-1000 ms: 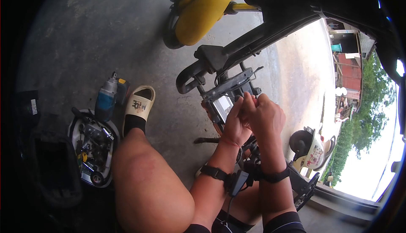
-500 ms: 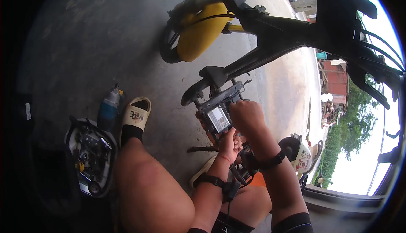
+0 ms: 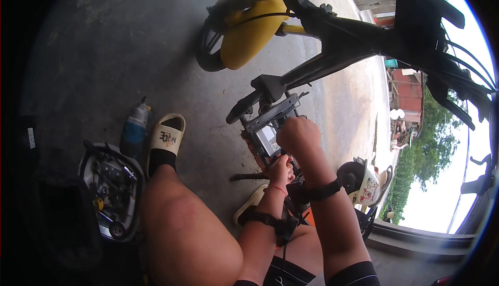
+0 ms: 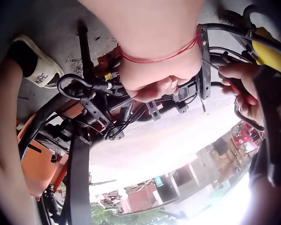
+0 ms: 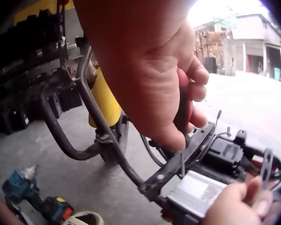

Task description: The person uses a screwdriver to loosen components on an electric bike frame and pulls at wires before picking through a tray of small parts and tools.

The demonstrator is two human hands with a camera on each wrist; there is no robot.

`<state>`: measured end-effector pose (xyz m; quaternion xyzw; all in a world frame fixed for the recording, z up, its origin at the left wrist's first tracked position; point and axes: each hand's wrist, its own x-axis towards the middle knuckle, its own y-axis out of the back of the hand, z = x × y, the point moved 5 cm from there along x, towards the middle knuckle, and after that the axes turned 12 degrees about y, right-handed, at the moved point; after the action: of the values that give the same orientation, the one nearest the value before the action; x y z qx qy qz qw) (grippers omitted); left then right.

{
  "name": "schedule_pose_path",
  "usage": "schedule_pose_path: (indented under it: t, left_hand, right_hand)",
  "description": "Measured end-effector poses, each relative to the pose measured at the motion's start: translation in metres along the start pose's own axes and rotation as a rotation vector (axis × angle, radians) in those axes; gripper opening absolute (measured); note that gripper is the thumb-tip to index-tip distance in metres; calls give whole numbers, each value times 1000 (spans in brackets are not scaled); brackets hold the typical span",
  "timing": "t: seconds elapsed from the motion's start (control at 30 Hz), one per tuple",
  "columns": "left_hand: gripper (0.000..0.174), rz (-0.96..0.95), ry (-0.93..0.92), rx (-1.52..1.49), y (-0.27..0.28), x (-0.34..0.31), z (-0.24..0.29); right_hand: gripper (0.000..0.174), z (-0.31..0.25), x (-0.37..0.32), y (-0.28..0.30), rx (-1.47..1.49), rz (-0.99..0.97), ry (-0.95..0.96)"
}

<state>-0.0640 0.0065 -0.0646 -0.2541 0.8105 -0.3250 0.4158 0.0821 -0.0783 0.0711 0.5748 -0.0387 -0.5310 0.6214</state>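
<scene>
In the head view my hands, close together a second ago, are apart: left hand (image 3: 281, 170) just beside the silver box (image 3: 268, 139), right hand (image 3: 300, 135) near it. Left wrist: left fingers curl; I cannot tell around what. Right wrist: right fingers clamp a screwdriver (image 5: 183, 101), now lined up for the box, I judge.

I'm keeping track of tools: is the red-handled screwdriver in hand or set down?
In hand: the right wrist view shows the right hand gripping the screwdriver, its shaft pointing down by the silver box.
</scene>
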Motion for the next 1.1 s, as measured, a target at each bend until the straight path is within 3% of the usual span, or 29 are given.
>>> schedule_pose_path:
  t: [0.03,0.07,0.13,0.2,0.27,0.33,0.37,0.53,0.67,0.73,0.77,0.83,0.87,0.93,1.1]
  left_hand:
    - [14,58,4,4,-1,-1,-1]
    - [13,81,-23,13,-3,-3,-2]
    - [14,53,-55,2,-2,1,-5]
    - [14,32,-82,-5,-2,-1,-6]
    - [15,127,-89,11,-1,-6,-3]
    - [16,112,-59,45,8,4,-7]
    - [17,94,-37,79,12,10,-7]
    - [20,76,-80,138,15,15,3]
    - [20,79,-85,103,7,11,13]
    - [20,78,-97,98,3,5,13]
    - [17,101,-113,64,2,2,12]
    - [14,124,-123,32,3,-2,6]
    - [14,151,-135,39,3,-5,5]
    - [14,181,-146,48,5,-8,4]
    - [15,232,-142,63,10,-12,5]
  right_hand:
    - [14,-1,3,-5,-93,-6,117]
    - [14,4,3,-13,-98,-8,121]
    - [12,-3,-4,-10,-266,304,343]
    - [11,-6,-3,-17,-287,236,375]
    - [11,-15,-3,-13,-304,164,405]
    - [15,-13,1,-7,-197,-52,230]
    - [15,-14,3,-5,-197,-52,231]
    - [31,10,5,-2,156,57,-179]
    - [39,9,9,-2,151,9,-175]
    - [20,-1,5,1,-5,-61,-66]
    - [20,2,3,-4,-6,-61,-66]
    - [15,-6,-3,-6,-194,188,234]
    - [15,0,-4,-11,-193,186,232]
    - [12,-6,-8,-12,-283,205,413]
    - [13,-3,3,-11,-212,91,323]
